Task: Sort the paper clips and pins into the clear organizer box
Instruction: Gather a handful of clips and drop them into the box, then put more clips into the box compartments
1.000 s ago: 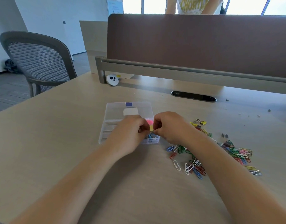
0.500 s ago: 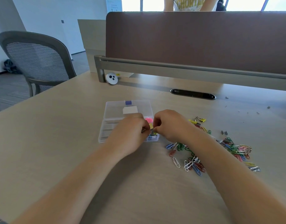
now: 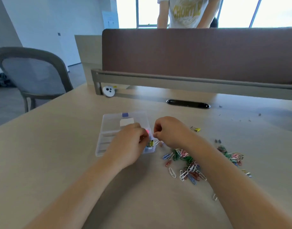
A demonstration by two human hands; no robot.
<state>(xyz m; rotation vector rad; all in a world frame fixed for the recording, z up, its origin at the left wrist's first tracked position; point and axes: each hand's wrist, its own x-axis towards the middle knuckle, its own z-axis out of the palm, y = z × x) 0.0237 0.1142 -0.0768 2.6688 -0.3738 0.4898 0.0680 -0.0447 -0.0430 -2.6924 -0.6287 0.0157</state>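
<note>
Clear plastic makes up the organizer box (image 3: 109, 129), which lies open on the pale worktop (image 3: 59, 162) just left of centre. Over its near right corner the left hand (image 3: 130, 144) is curled with fingertips pinched, and something small and yellow shows just beneath them; whether it is actually held I cannot tell. Just to the right, the right hand (image 3: 170, 131) is loosely fisted, thumb against forefinger, apparently nipping a thin wire clip whose end hangs toward the box edge. Loose paper clips (image 3: 188, 164) in many colours lie scattered right of the box, with a second heap (image 3: 232, 157) farther right and a yellow binder clip (image 3: 196, 129) beyond. These clips should be very light, stiff and springy, smooth enough to slip, and they tangle together; pinching one by its outer loop with fingertips looks wisest. Pins would want handling by the head.
</note>
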